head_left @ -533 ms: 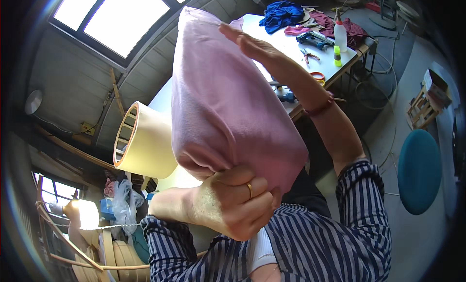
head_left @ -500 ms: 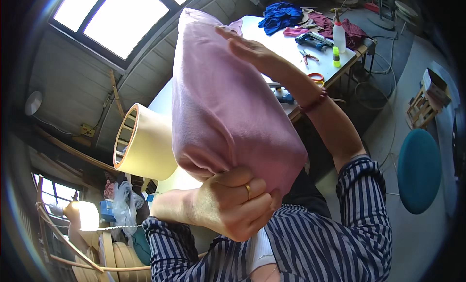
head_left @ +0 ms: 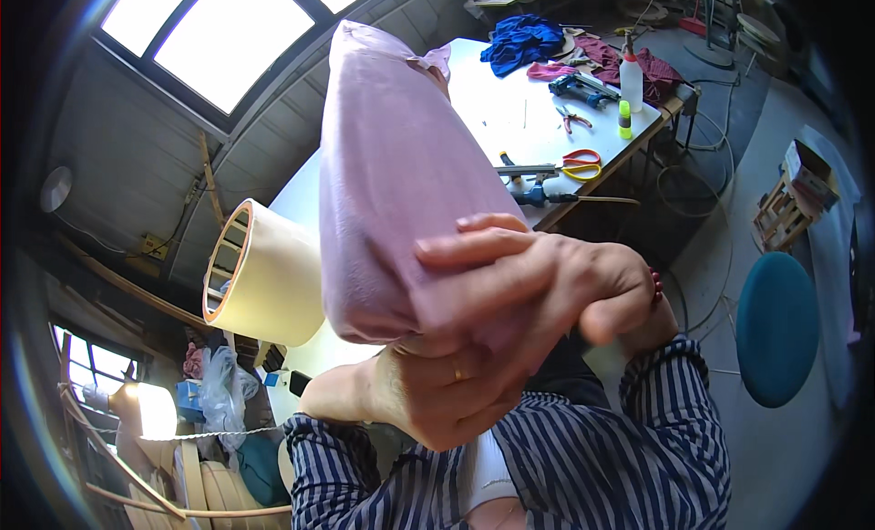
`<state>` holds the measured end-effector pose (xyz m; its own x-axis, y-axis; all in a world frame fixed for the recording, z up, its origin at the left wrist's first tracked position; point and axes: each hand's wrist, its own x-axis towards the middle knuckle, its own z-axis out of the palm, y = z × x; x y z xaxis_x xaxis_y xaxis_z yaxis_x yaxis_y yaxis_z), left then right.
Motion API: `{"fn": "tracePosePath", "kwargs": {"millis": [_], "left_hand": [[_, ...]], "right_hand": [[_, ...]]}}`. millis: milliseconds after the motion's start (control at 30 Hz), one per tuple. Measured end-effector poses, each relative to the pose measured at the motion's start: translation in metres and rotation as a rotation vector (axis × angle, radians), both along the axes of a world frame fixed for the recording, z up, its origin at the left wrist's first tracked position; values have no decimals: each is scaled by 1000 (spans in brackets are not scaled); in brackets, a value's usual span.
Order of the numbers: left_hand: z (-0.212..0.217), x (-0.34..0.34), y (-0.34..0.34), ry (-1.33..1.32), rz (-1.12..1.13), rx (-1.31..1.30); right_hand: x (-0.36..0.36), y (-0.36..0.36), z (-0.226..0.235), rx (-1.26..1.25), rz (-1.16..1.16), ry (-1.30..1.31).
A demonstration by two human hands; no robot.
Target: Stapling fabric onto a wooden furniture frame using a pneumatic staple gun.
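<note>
A tall cone-shaped lampshade covered in pale pink fabric (head_left: pixel 392 184) is held up close to the camera. My left hand (head_left: pixel 428 398), a ring on one finger, grips its near lower end from underneath. My right hand (head_left: pixel 538 279) lies over the same near end, fingers spread across the pink fabric, above and partly over my left hand. A cream lampshade (head_left: pixel 269 275) with an orange rim lies on its side on the white table (head_left: pixel 497 106), just left of the pink one.
On the table lie red-handled scissors (head_left: pixel 576 164), pliers (head_left: pixel 574 122), a blue tool (head_left: pixel 583 85), a white bottle (head_left: pixel 631 74), a small yellow bottle (head_left: pixel 624 118) and blue cloth (head_left: pixel 521 42). A teal round stool (head_left: pixel 777 328) and a wooden crate (head_left: pixel 793 206) stand on the floor right.
My right hand has come down from the far upper side of the pink lampshade to its near lower end, now over my left hand. The lampshade stays held up.
</note>
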<state>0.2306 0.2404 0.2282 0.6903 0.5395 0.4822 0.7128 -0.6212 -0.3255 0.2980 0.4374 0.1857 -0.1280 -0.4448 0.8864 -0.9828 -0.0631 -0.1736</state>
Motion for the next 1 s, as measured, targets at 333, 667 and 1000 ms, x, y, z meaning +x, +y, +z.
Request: {"fn": "tracePosePath", "kwargs": {"millis": [333,667,1000], "left_hand": [[-15,13,13,-159,-7,92],[-81,45,28,-418,-341,-88],[-165,53,-1,-385,-357,77]], "right_hand": [[-95,40,-8,-257,-736,-519],[-82,59,-58,-597,36,-758],[-44,-2,-95,-1004,-536,-849]]}}
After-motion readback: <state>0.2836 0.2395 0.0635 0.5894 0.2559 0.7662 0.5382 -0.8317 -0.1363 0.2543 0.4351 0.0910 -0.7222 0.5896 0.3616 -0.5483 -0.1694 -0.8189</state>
